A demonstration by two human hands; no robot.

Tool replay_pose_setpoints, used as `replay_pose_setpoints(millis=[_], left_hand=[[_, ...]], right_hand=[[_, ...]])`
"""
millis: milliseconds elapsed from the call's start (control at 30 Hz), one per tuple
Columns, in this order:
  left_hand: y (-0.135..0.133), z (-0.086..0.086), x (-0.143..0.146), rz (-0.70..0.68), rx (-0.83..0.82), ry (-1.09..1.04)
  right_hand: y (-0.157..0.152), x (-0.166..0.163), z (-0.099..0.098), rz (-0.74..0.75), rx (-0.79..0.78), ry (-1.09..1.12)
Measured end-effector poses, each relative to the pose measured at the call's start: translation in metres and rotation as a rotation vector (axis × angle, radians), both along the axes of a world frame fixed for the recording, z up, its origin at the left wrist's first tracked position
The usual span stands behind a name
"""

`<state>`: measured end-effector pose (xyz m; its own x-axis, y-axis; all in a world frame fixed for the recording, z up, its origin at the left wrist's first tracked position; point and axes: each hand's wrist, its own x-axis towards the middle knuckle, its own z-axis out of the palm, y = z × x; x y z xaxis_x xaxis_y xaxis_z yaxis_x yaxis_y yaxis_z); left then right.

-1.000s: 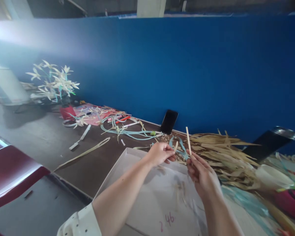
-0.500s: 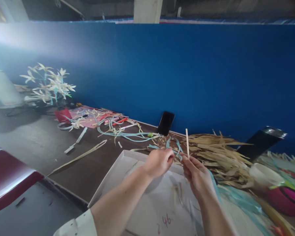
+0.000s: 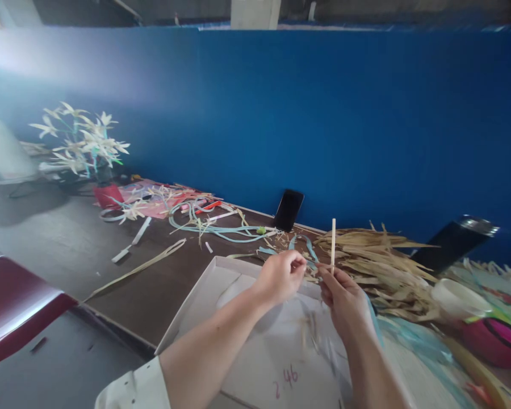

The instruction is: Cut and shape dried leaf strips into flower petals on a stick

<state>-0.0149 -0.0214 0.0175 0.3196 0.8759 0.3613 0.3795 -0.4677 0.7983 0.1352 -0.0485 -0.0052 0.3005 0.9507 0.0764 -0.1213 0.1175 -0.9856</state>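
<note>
A thin pale stick (image 3: 333, 244) stands nearly upright in my right hand (image 3: 347, 295), its lower part hidden by the fingers. Close beside it, my left hand (image 3: 282, 275) is closed in a pinch, with the fingertips turned toward the right hand. Whatever those fingertips hold is too small to make out. Both hands are above the far rim of a shallow white box (image 3: 196, 301), which has handwritten red figures and some thin scraps inside. A light-blue strip (image 3: 310, 247) curls just behind the hands.
Dry husks (image 3: 375, 255) are piled to the right, near a dark flask (image 3: 447, 244) and a white bowl (image 3: 460, 298). A phone (image 3: 288, 210) leans on the blue partition (image 3: 344, 125). Blue cords (image 3: 221, 232) and husk flowers (image 3: 85, 142) lie and stand leftward.
The stick and my right hand have shifted slightly right, and the stick is now more upright. My left hand has turned a little, its fingertips still near the right hand.
</note>
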Motion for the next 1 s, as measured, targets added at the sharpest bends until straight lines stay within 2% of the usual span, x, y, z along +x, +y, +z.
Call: replay_pose_setpoints(millis=[67,167,233,333,433,567,667,867,1000], left_hand=[[0.003,-0.001,0.000,-0.024,-0.148,-0.086],[0.005,-0.003,0.001,-0.128,-0.354,-0.196],[0.005,-0.004,0.004,-0.175,-0.418,-0.240],[0.003,-0.007,0.008,-0.167,-0.419,-0.253],[0.002,-0.009,0.009,-0.096,-0.305,-0.187],[-0.001,-0.008,0.006,0.087,0.088,-0.037],[-0.003,-0.007,0.005,0.140,0.297,0.081],[-0.003,-0.009,0.005,0.120,0.459,0.213],[-0.004,-0.009,0.006,0.063,0.437,0.156]], right_hand=[[0.000,0.000,0.000,0.015,0.014,0.041],[-0.001,0.000,0.000,0.034,0.023,0.045],[-0.001,0.000,0.001,0.042,0.019,0.036],[-0.002,-0.001,0.001,0.054,0.012,0.025],[-0.002,-0.002,0.003,0.055,-0.003,0.043],[-0.003,-0.002,0.007,0.049,-0.027,0.157],[-0.004,-0.002,0.010,0.075,-0.046,0.208],[-0.004,-0.003,0.011,0.041,-0.075,0.240],[-0.003,0.000,0.009,0.039,-0.069,0.257]])
